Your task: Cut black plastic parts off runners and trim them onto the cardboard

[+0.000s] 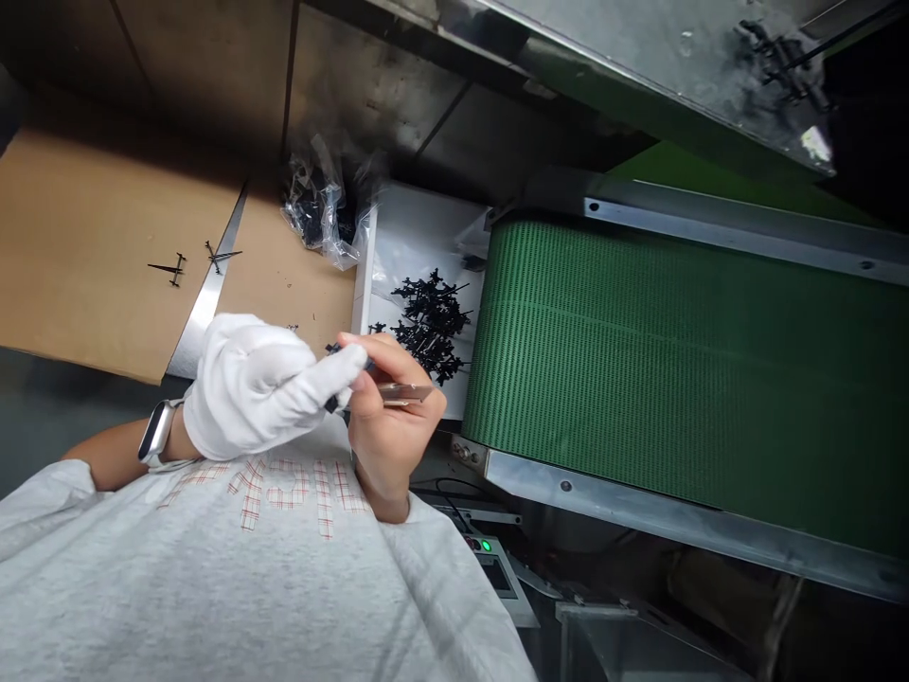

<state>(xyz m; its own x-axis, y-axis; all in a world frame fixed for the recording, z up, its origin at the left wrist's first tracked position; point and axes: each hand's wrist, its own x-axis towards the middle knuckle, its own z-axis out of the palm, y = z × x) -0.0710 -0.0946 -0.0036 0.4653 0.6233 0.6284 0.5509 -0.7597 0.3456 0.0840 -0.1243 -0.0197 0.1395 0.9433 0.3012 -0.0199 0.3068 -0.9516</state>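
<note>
My left hand [256, 388], in a white glove, is closed with thumb and fingers pinching a small black plastic part [331, 403], mostly hidden by the glove. My bare right hand [394, 421] meets it fingertip to fingertip. Between the right thumb and fingers lies a thin metal tool [404, 392] with two flat strips, apparently tweezers; its working end is hidden at the black part. Just beyond the right hand, a heap of black plastic parts [433, 322] fills part of a white tray [364, 284].
Brown cardboard [85, 256] covers the left side, with a steel ruler-like strip [203, 308] and two black branched pieces [174, 270] on it. A clear plastic bag [327, 213] sits behind. At right runs a green conveyor belt [639, 369]; a metal ledge [639, 66] overhangs the back.
</note>
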